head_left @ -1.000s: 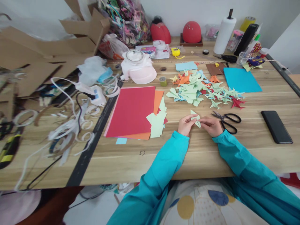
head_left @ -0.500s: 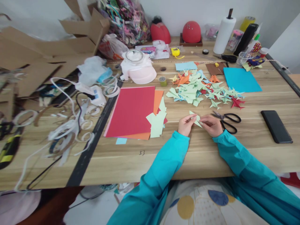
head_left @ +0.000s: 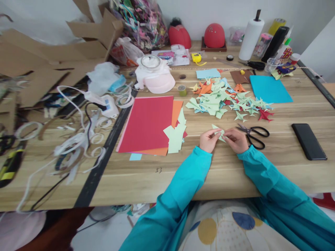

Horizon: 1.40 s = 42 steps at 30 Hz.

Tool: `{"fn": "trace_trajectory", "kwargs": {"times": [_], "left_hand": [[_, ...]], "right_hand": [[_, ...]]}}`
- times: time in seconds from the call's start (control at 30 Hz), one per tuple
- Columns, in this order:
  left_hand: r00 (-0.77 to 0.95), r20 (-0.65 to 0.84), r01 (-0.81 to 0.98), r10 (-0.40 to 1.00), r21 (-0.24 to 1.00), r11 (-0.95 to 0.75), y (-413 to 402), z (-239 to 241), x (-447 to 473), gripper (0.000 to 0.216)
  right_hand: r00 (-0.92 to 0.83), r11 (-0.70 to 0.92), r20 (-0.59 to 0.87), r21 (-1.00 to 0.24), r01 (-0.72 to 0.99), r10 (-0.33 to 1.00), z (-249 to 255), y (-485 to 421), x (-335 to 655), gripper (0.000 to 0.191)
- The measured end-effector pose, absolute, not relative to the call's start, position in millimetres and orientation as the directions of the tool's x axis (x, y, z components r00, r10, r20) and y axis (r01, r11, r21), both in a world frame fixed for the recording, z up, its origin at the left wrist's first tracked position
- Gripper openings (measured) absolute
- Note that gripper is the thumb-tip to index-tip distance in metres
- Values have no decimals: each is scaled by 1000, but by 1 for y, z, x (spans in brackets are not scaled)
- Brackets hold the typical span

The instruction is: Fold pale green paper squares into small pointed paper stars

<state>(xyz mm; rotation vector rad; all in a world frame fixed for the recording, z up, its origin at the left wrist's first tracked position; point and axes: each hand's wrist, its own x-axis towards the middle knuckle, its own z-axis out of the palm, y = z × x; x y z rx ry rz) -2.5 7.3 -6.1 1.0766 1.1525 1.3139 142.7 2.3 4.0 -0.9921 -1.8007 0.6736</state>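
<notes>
My left hand (head_left: pixel 208 140) and my right hand (head_left: pixel 237 139) meet over the wooden table (head_left: pixel 230 174), both pinching a small folded piece of pale green paper (head_left: pixel 219 132). The fingertips of both hands are closed on its edges. Just beyond my hands lies a pile of folded paper shapes (head_left: pixel 227 101) in green, orange, red and blue. Black scissors (head_left: pixel 253 134) lie right next to my right hand.
Red and orange sheets (head_left: pixel 149 123) with pale green offcuts (head_left: pixel 175 136) lie to the left of my hands. A black phone (head_left: pixel 309 141) lies at the right, a blue sheet (head_left: pixel 269 89) behind it. Cardboard, tape rolls and cables crowd the left side; a paper towel roll (head_left: pixel 250 35) stands at the back.
The folded green paper has turned and dropped slightly lower between my fingers. My hands have stayed in the same spot.
</notes>
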Motion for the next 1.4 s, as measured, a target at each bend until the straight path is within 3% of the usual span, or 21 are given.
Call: {"fn": "trace_trajectory", "kwargs": {"times": [0.23,0.4,0.53,1.1,1.4], "left_hand": [[-60,60,-45,996,997,-63,5,-7,-1,18],[-35,116,-13,993,993,-116,2,-9,0,17],[-8,160,-16,987,987,-160,1,-7,1,16],[-16,-16,-125,1000,992,14,1,-2,4,26],[-20,-48,-152,999,987,44,4,-8,1,29]], "right_hand": [[-171,441,407,-847,298,897,2,3,144,12],[-102,196,191,-980,43,976,2,2,142,22],[-63,78,83,-994,-79,995,4,2,142,25],[-26,101,106,-985,-141,994,4,4,138,32],[-90,89,96,-993,-71,991,4,2,139,31]]}}
